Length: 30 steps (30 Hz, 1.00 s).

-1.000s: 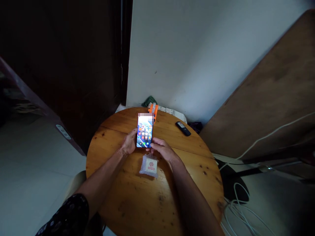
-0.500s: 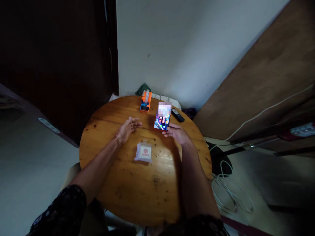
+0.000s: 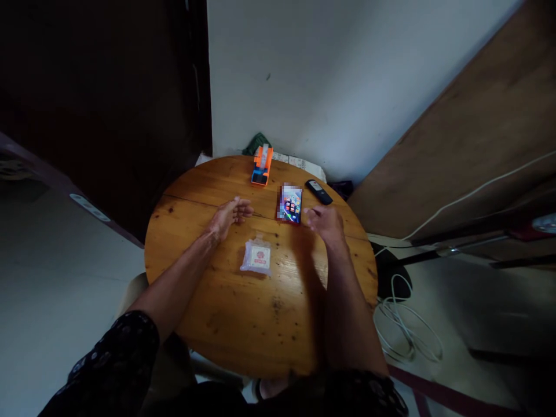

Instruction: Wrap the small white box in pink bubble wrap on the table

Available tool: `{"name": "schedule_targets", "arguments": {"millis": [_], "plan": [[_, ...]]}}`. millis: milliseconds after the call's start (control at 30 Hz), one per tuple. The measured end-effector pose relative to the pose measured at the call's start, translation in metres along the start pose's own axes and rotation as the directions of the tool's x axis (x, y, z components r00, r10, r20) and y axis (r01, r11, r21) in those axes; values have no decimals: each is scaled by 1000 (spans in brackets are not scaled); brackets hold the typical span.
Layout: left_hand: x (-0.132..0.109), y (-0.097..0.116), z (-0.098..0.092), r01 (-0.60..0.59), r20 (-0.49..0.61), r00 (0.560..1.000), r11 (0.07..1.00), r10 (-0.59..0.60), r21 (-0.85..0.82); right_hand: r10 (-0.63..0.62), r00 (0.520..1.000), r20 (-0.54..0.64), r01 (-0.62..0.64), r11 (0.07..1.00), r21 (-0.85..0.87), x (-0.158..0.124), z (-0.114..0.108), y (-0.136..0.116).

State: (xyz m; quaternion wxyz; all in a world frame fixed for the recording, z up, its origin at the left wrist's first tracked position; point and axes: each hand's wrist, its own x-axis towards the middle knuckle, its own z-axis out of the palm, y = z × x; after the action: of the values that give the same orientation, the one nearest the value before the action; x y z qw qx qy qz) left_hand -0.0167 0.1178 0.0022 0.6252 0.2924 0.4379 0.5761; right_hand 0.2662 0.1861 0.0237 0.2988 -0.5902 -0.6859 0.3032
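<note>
A smartphone point(image 3: 292, 204) with a lit screen of app icons lies on the round wooden table point(image 3: 217, 313); part of its screen is blurred out. Just right of it, my right hand point(image 3: 326, 222) hovers with loosely bent fingers, apart from the phone and holding nothing I can see. My left hand point(image 3: 228, 217) is over the table left of the phone, palm turned inward, its fingers stretched and empty. Between my forearms sits a small square packet point(image 3: 257, 256) in bubble wrap, with a red print on a pale face.
An orange and blue tape dispenser point(image 3: 262, 165) stands near the table's far edge. A black remote-like handset point(image 3: 318, 191) lies behind my right hand. Against the wall are a green bag point(image 3: 257, 143) and papers. White cable point(image 3: 408, 324) coils on the floor at the right.
My right hand has let go of the phone, which now rests flat on the table, and has drawn slightly right. My left hand stays about where it was. The view has shifted a little.
</note>
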Motion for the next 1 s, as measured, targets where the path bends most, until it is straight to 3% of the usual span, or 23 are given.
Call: {"name": "schedule_targets", "arguments": {"millis": [33, 67, 133, 200, 367, 433, 533, 700, 833, 1000], "plan": [[0, 0, 0, -2, 0, 1000, 1000, 2, 18, 34, 998, 45, -33, 999, -8, -3, 0, -7], [0, 0, 0, -6, 1, 1000, 999, 6, 38, 71, 984, 161, -73, 997, 6, -7, 1, -15], [0, -1, 0, -14, 2, 1000, 997, 14, 81, 66, 896, 438, -88, 996, 30, -13, 7, -31], [-1, -1, 0, -24, -4, 1000, 992, 24, 122, 6, 800, 599, -24, 999, 23, -18, 15, -44], [-1, -3, 3, -57, -19, 998, 977, 63, 205, -191, 689, 699, 266, 964, 2, -23, 39, -60], [-4, -3, 3, -78, -11, 996, 967, 83, 242, -232, 675, 701, 311, 950, 15, -24, 50, -61], [-12, 2, 1, -92, 0, 995, 932, 98, 350, -227, 700, 678, 310, 951, -2, -24, 63, -59], [-33, 13, -3, -3, -24, 1000, 840, 19, 542, -305, 804, 510, 301, 949, 94, -20, 73, -55], [-41, 9, -2, -2, 54, 998, 893, -25, 450, -389, 858, 335, 317, 915, 249, -19, 72, -56], [-41, -2, 3, -19, 74, 997, 949, -5, 315, -385, 896, 222, 307, 897, 317, -23, 72, -61]]}}
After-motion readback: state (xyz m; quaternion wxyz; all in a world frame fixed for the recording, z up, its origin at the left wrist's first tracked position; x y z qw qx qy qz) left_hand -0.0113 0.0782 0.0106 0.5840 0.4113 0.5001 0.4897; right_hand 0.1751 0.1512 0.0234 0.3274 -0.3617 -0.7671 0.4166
